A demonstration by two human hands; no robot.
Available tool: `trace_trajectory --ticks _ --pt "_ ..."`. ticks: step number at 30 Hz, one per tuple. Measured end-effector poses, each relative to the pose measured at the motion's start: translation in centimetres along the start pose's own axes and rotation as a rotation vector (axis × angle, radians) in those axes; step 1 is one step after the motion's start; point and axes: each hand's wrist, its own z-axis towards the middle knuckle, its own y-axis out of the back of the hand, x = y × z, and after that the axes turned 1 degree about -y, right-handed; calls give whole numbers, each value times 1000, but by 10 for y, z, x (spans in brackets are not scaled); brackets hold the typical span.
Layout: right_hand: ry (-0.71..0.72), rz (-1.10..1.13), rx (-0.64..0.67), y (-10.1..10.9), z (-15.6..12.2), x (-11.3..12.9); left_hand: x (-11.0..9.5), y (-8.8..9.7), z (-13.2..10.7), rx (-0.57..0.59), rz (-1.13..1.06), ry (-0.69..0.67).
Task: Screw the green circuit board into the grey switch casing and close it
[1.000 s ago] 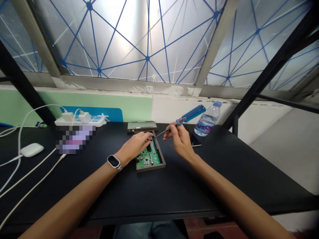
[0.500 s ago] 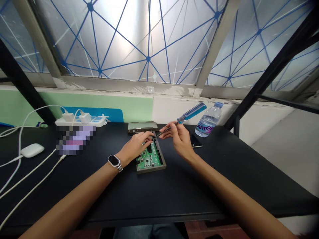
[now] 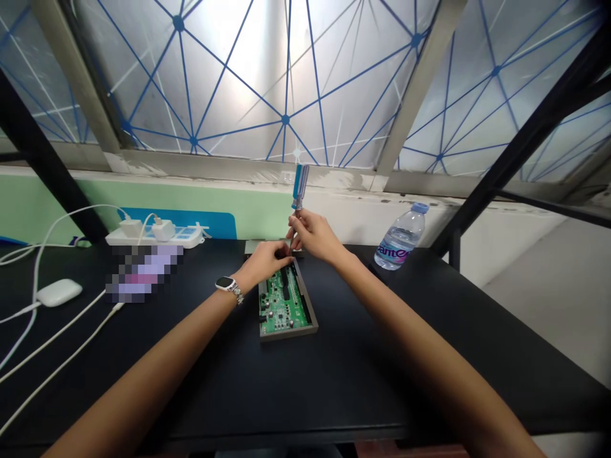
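Observation:
A green circuit board (image 3: 283, 304) lies in an open grey metal case (image 3: 312, 313) on the black table (image 3: 305, 381). My right hand (image 3: 314, 235) is closed round a screwdriver with a clear blue handle (image 3: 300, 186), held nearly upright with its tip down at the far end of the board. My left hand (image 3: 263, 259), a watch on its wrist, rests at that same far end with its fingers pinched close to the screwdriver tip. What the fingers pinch is too small to make out.
The case's lid (image 3: 251, 245) lies just behind my hands. A water bottle (image 3: 401, 236) stands to the right. At the left are a white power strip (image 3: 155, 234) with chargers, white cables (image 3: 57, 331) and a white earbud case (image 3: 58, 292).
The screwdriver has swung from a low slant pointing right to nearly upright. Both hands have moved to the board's far end, and my view has shifted slightly.

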Motion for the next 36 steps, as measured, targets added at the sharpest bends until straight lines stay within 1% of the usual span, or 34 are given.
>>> trace_trajectory --ticks 4,10,17,23,28,30,33,36 --pt "22 -27 2 -8 -1 -12 10 -5 -2 -37 102 -49" --pt "50 3 -38 -7 -4 -24 13 -11 -7 -55 38 -30" --pt "29 40 -9 -8 -5 -23 14 -12 -9 -67 69 -26" --pt "-20 95 46 -9 -6 -17 14 -8 -16 -58 86 -6" --pt "-14 111 65 -11 -8 -14 10 -6 -21 -54 92 29" --pt "-14 102 60 -10 -8 -13 6 -5 -22 -72 104 33" --pt "-23 79 26 -9 -8 -13 -1 -5 -22 -143 156 -13" --pt "-21 62 -11 -9 -9 -13 -6 -8 -18 -205 101 -31"
